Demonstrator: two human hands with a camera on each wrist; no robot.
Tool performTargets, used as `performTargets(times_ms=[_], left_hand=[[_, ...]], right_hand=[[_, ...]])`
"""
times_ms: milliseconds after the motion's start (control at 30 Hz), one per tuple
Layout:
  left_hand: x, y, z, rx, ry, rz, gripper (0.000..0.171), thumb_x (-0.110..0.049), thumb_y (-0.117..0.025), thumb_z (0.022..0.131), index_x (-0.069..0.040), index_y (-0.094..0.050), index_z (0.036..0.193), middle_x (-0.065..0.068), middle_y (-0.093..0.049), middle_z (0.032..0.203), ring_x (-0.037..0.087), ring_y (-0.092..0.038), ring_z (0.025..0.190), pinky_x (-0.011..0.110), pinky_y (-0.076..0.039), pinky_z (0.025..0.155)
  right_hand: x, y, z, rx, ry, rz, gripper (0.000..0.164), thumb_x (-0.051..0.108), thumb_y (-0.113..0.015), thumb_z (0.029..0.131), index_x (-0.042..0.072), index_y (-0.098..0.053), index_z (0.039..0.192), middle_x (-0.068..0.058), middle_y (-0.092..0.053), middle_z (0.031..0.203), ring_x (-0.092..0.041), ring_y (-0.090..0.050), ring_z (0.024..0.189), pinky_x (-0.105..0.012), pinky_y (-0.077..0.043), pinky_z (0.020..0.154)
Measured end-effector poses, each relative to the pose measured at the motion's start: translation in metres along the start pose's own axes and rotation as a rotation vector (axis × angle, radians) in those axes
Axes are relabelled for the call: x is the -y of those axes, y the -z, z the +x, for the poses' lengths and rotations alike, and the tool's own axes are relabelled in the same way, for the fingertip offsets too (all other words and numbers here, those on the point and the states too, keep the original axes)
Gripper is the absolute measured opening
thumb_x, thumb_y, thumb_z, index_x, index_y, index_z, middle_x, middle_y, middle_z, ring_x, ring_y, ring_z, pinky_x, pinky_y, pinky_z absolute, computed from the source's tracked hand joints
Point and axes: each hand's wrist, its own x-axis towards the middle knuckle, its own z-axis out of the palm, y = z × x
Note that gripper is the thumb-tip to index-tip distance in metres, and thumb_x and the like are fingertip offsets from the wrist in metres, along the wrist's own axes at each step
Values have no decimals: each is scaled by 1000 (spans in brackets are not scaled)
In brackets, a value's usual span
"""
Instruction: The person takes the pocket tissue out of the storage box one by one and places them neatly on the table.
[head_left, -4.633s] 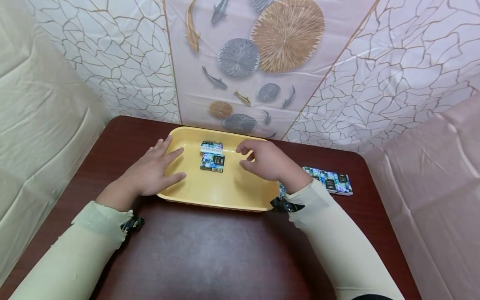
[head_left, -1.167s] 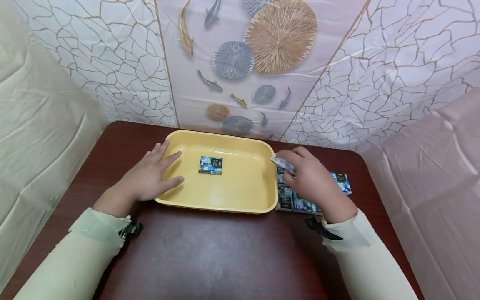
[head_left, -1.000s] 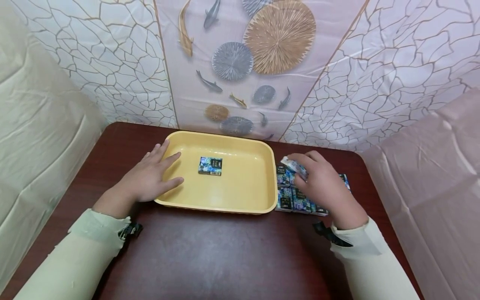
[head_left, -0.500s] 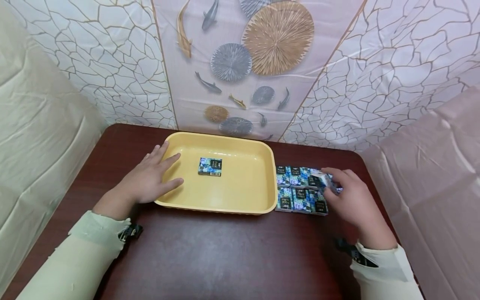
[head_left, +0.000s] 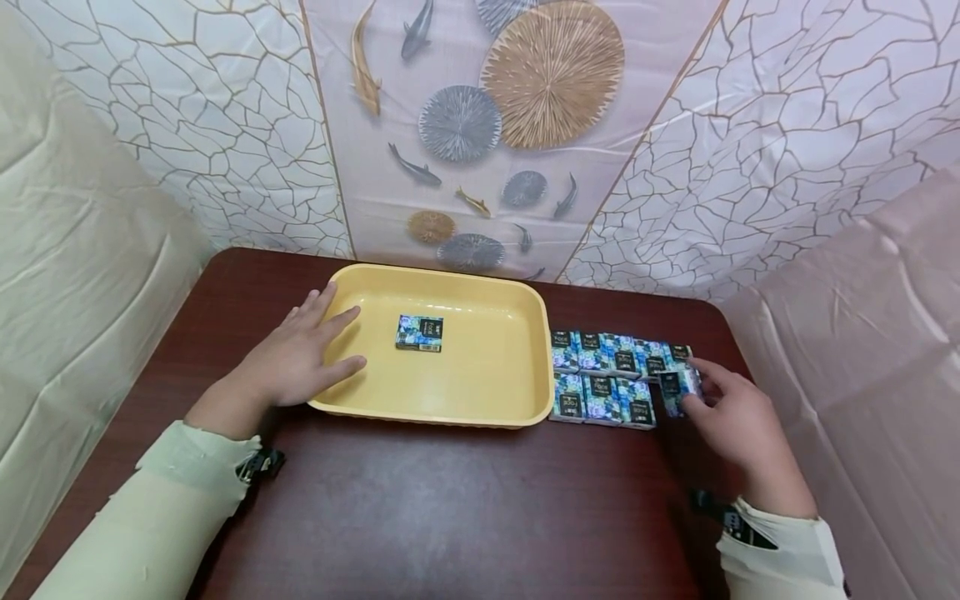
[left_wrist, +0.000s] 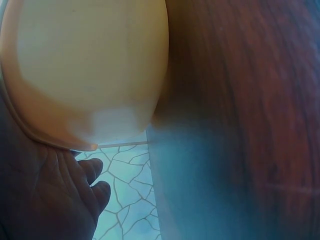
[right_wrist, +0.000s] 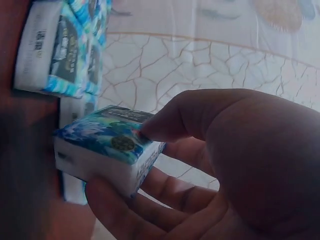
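Observation:
My right hand (head_left: 746, 421) pinches a small blue floral tissue pack (head_left: 678, 390) with white sides between thumb and fingers, at the right end of the packs on the table. In the right wrist view the held pack (right_wrist: 107, 145) is tilted, with the thumb on its printed top. Two rows of like packs (head_left: 602, 398) lie between it and the yellow tray (head_left: 480, 408). One more pack (head_left: 420, 333) lies flat inside the tray. My left hand (head_left: 292, 358) rests on the tray's left rim, its fingers spread.
The dark red-brown table (head_left: 450, 508) carries everything. A patterned cloth (head_left: 465, 192) hangs behind its far edge, and plain cloth (head_left: 885, 350) hangs along the right side. The back row of packs reaches further right than the front row.
One of two packs in the tray has been lifted out. My right hand has carried it rightward over the rows to their right end. My left hand stays at the tray.

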Motion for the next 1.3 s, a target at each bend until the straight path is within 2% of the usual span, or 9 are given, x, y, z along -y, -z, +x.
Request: performTargets(times_ms=[167,333,467,667,867,1100,1300], left_hand=[[1,0,0,0,2,2,86,-65,-58,111,-17,-34,179,20,4,190,55,-4,174,72,-12,140],[1,0,1,-1,-1,3,87,-67,-57,111,-17,-35,178,20,3,190,55,-5,174,72,-13,140],[1,0,1,-2,0,3,87,-68,-56,111,-17,-36,178,19,4,191,55,-5,174,72,-12,140],[1,0,1,-1,1,0,87,-68,-57,111,-17,-36,178,19,4,191,54,-4,174,72,-12,140],[0,0,1,4,3,-1,87,-68,-56,111,-18,-35,178,18,5,191,54,-3,175,71,-12,140],[-1,1,0,6,3,0,86,-67,-56,111,-18,-35,178,18,5,191,53,-3,175,71,-12,140],[-1,1,0,5,3,-1,85,-66,-57,111,-17,-36,178,19,4,191,53,-3,175,71,-12,140]], right_hand=[[-13,-8,-1,59,-69,87,58,26,-63,112,2,-52,164,-27,-68,122,-23,-65,75,-36,-51,59],[-22,-19,-1,102,-103,241,58,21,-60,115,-3,-46,165,-33,-67,127,-26,-77,86,-36,-68,68],[-25,-24,-1,108,-127,299,57,22,-58,116,-5,-45,164,-35,-65,131,-28,-79,91,-36,-71,72],[-28,-24,-1,110,-166,277,55,27,-55,117,-3,-47,162,-37,-66,135,-26,-80,87,-33,-68,70],[-29,-24,-1,101,-175,220,53,30,-55,117,1,-52,160,-39,-67,140,-32,-80,94,-35,-66,71],[-26,-24,0,128,-172,138,62,38,-57,116,2,-47,166,-39,-66,148,-52,-72,125,-58,-64,89],[-23,-24,2,165,-159,112,70,40,-58,116,1,-39,171,-41,-62,151,-56,-68,133,-67,-61,98]])
